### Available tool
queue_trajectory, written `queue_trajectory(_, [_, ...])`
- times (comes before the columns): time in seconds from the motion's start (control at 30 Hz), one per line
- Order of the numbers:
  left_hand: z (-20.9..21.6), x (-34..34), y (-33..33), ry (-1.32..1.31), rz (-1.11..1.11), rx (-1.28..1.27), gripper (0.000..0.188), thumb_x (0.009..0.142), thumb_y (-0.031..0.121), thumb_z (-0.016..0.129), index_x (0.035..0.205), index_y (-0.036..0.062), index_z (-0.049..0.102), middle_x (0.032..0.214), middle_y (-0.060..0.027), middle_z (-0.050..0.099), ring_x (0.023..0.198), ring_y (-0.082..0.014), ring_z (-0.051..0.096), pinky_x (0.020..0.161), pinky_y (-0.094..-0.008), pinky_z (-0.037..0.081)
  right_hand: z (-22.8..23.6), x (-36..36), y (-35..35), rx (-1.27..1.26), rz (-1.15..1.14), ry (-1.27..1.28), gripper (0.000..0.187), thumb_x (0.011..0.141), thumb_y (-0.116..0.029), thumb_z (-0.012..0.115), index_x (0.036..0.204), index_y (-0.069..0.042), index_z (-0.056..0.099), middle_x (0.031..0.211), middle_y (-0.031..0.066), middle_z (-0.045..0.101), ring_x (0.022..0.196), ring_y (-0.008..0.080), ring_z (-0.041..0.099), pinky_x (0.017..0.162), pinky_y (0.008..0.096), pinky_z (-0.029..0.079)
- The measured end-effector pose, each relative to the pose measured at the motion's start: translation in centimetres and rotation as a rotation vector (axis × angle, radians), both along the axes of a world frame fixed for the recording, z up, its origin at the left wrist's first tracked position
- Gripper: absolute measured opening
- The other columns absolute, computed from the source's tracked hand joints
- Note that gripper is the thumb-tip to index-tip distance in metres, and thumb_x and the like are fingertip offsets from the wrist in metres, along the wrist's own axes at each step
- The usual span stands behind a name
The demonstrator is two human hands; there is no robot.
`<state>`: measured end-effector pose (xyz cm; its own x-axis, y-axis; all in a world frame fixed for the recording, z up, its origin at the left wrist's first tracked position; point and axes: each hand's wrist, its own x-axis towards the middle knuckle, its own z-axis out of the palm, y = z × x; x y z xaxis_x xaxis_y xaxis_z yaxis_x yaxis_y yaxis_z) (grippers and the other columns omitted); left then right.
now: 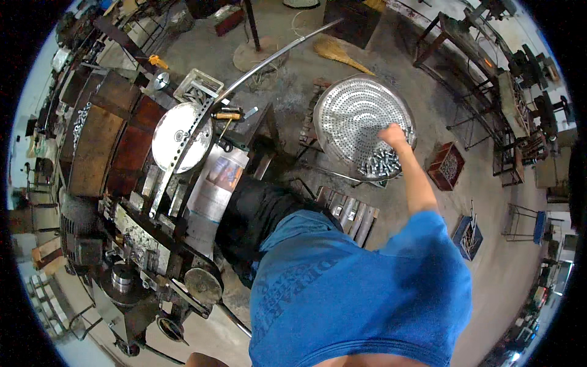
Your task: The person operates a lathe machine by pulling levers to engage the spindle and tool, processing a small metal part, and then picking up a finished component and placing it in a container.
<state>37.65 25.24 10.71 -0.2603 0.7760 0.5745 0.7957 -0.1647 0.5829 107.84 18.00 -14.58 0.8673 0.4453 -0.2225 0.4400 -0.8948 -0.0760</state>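
My right arm reaches out over a large round perforated metal tray [348, 110]. At its right side my right hand [392, 134] is closed, fingers curled inward, and whatever it may hold is hidden. Just below the hand lies a heap of small shiny metal cylinders [382, 164], gathered along the tray's near right part. My left hand does not show; only a bit of bare skin appears at the lower edge.
At left stands a metalworking machine [143, 235] with a shiny disc [180, 137] and a long perforated bar [202, 113]. A slatted bench [348, 214] is near my legs. Right of the tray are a rusty box [446, 166] and a bin of rods [468, 237]. A broom [336, 52] lies beyond.
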Motion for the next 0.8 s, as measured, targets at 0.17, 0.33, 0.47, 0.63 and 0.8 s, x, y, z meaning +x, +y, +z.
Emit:
queue_trajectory(0.17, [-0.2, -0.4, -0.7, -0.020, 0.007, 0.018, 0.025, 0.081, 0.011, 0.054, 0.101, -0.0025, 0.057, 0.086, -0.0111, 0.063, 0.070, -0.0234, 0.060, 0.066, -0.0331, 0.050, 7.2, -9.3, 5.8, 1.434, 0.289, 1.229, 0.041, 0.077, -0.024, 0.062, 0.103, 0.007, 0.058, 0.101, 0.0141, 0.061, 0.090, 0.0234, 0.060, 0.083, 0.0350, 0.049])
queue_trajectory(0.33, [1.4, -0.3, -1.8, -0.029, 0.029, 0.092, 0.025, 0.081, 0.012, 0.054, 0.101, -0.0023, 0.057, 0.087, -0.0112, 0.063, 0.070, -0.0240, 0.061, 0.065, -0.0332, 0.051, 13.5, -21.7, 17.2, 1.120, 0.983, 1.295, 0.030, 0.066, 0.002, 0.047, 0.090, 0.001, 0.066, 0.098, 0.0104, 0.062, 0.086, 0.0159, 0.056, 0.073, 0.0277, 0.045])
queue_trajectory(0.47, [4.0, 1.2, -4.7, -0.085, 0.108, 0.269, 0.025, 0.081, 0.013, 0.054, 0.101, -0.0021, 0.057, 0.088, -0.0112, 0.063, 0.070, -0.0244, 0.061, 0.065, -0.0333, 0.051, 17.9, -35.3, 22.8, 0.712, 1.213, 1.713, 0.035, 0.060, 0.010, 0.043, 0.086, 0.004, 0.066, 0.095, 0.0135, 0.060, 0.085, 0.0188, 0.057, 0.073, 0.0292, 0.044])
queue_trajectory(0.63, [8.1, 3.3, -0.3, 0.020, -0.167, 0.080, 0.036, 0.081, 0.010, 0.057, 0.114, -0.0013, 0.050, 0.093, -0.0127, 0.064, 0.073, -0.0216, 0.062, 0.066, -0.0299, 0.050, 22.1, -47.7, 22.1, 0.610, 1.535, 2.103, 0.047, 0.068, -0.032, 0.073, 0.093, 0.007, 0.064, 0.111, 0.0217, 0.050, 0.088, 0.0259, 0.056, 0.077, 0.0352, 0.045])
queue_trajectory(0.8, [2.9, 3.3, 3.4, -0.287, -0.115, -0.204, 0.033, 0.087, 0.019, 0.052, 0.112, -0.0028, 0.050, 0.085, -0.0123, 0.063, 0.072, -0.0169, 0.061, 0.061, -0.0283, 0.046, 22.2, -53.3, 21.0, 0.693, 1.725, 2.156, 0.054, 0.064, -0.026, 0.073, 0.106, 0.005, 0.059, 0.119, 0.0150, 0.047, 0.109, 0.0253, 0.048, 0.089, 0.0338, 0.040])
